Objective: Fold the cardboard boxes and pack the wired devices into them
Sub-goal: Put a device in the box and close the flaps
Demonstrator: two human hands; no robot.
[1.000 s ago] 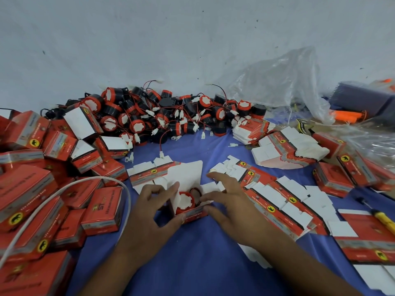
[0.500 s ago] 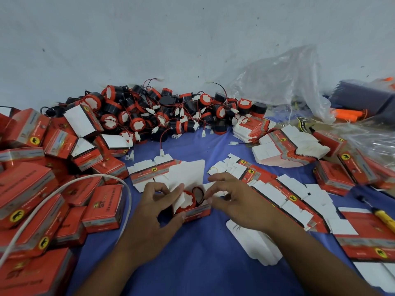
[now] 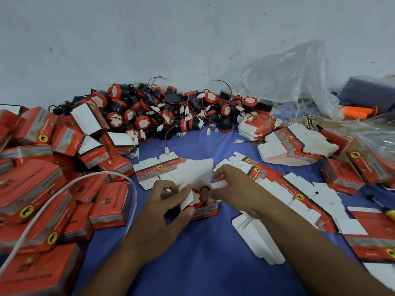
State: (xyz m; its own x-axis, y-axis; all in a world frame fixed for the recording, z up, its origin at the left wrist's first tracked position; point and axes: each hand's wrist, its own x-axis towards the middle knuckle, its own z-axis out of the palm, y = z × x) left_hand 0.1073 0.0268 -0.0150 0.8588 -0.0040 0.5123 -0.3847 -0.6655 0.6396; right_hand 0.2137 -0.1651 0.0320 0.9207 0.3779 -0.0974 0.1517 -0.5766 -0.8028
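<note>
Straight ahead, a pale grey-white wall (image 3: 149, 39) fills the whole top half, flat and dotted with small dark specks. It meets a blue cloth (image 3: 203, 263) that spreads toward us as the work surface. Off right, a crumpled clear plastic bag (image 3: 288, 77) slumps against the wall. Light is soft and even, shadows faint.

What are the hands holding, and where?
Both hold the small red box: the left hand pinches its left white flap, the right hand its right flap.
</note>
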